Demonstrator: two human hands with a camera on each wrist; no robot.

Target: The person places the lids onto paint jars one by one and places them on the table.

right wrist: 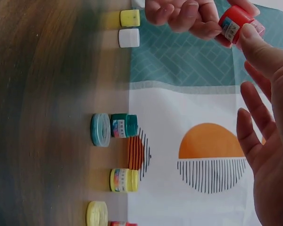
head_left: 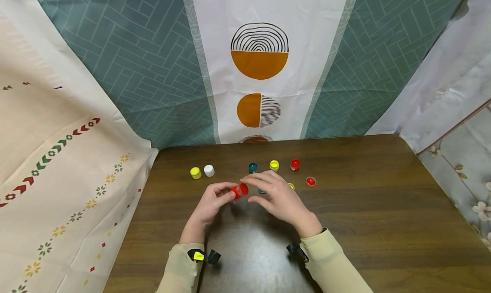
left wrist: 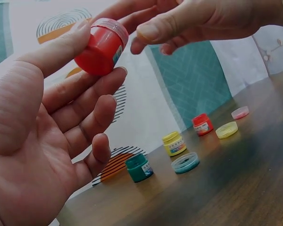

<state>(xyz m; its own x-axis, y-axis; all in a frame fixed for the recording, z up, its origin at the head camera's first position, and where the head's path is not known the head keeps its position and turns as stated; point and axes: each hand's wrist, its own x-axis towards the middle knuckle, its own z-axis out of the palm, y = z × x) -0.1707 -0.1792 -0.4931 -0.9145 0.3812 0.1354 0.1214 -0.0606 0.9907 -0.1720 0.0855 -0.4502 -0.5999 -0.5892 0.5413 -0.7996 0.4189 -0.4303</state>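
A small red paint jar point(head_left: 239, 191) is pinched between the thumb and fingers of my left hand point(head_left: 210, 201), held tilted above the table. A clear pinkish lid point(left wrist: 111, 28) sits at its upper end. My right hand point(head_left: 281, 197) is beside the jar, thumb and fingers spread; the left wrist view shows a gap between its thumb and the jar. Behind the hands stand a green jar point(left wrist: 139, 168), a yellow jar point(left wrist: 174, 143) and a second red jar point(left wrist: 202, 124). Near them lie a teal lid point(left wrist: 185, 163), a yellow lid point(left wrist: 227, 130) and a red lid point(head_left: 310, 181).
A yellow-topped jar point(head_left: 195, 173) and a white jar point(head_left: 209, 170) stand at the back left of the brown wooden table point(head_left: 368, 207). A patterned curtain point(head_left: 161, 62) hangs along the table's far edge, and pale cloth point(head_left: 69, 178) drapes down the left side.
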